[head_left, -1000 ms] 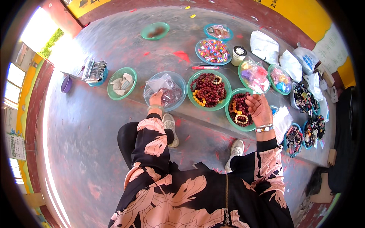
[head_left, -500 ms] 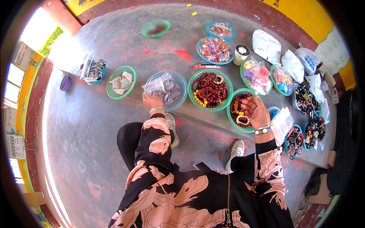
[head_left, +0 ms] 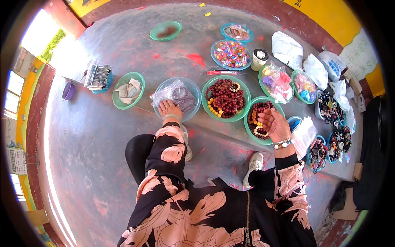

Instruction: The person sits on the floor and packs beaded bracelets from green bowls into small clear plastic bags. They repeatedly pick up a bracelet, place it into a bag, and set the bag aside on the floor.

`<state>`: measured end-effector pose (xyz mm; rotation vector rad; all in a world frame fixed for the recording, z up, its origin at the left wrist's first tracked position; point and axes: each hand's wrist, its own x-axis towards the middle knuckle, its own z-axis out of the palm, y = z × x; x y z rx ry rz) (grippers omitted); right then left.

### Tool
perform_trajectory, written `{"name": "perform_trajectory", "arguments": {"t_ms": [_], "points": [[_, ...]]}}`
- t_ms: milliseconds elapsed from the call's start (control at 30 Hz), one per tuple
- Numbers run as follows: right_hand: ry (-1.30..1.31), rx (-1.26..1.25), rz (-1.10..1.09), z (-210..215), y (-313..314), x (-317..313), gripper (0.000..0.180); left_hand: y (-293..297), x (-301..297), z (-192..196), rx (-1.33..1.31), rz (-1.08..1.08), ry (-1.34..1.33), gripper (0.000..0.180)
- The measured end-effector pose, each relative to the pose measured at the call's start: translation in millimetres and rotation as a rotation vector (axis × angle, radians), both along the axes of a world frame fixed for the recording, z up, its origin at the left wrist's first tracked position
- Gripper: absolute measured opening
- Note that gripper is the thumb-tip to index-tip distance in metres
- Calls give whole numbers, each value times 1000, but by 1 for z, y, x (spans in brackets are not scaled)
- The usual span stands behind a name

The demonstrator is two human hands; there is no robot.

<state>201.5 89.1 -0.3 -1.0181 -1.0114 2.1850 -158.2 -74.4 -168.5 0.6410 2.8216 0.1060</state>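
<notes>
Left hand (head_left: 169,109): palm down, left of frame centre, fingers slightly spread over the near edge of the clear bag (head_left: 181,96), not clamped on it as far as shows
Clear bag: lies in the translucent blue bowl (head_left: 192,113), thin, shiny, creased plastic, dark purplish contents too blurred to name
Right hand (head_left: 275,125): raised right of centre over the right-hand green bowl (head_left: 260,142), fingers loosely curled and apart from the thumb, nothing seen in it; cannot tell if it touches the beads
Step in hand: seems to be settling or smoothing the bag with the left hand
Next move calls for: probably a light pinch on slippery film, if the bag is to be picked up
Bead strings (head_left: 228,99): round, glossy, dark red with some amber, heaped in 2 bowls, the middle green bowl (head_left: 224,119) and the right-hand green bowl
Pale packets (head_left: 128,91): soft-looking, folded, in the left green bowl (head_left: 127,106), left of centre
Upper centre: smooth lidded cup (head_left: 259,59)
Upper right: crumpled white bag (head_left: 287,50)
</notes>
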Motion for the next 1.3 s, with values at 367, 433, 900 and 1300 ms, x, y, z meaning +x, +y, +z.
{"name": "perform_trajectory", "arguments": {"t_ms": [367, 433, 900, 1300], "points": [[-47, -12, 53, 2, -4, -6, 25, -1, -14, -18, 41, 1, -43, 67], [-59, -16, 49, 3, -4, -2, 24, 1, -14, -21, 69, 17, -83, 68], [270, 146, -398, 21, 74, 113, 23, 20, 11, 0, 590, -183, 383, 39], [31, 155, -740, 0, 87, 217, 22, 37, 175, 223, 1171, -1130, -13, 12]]}}
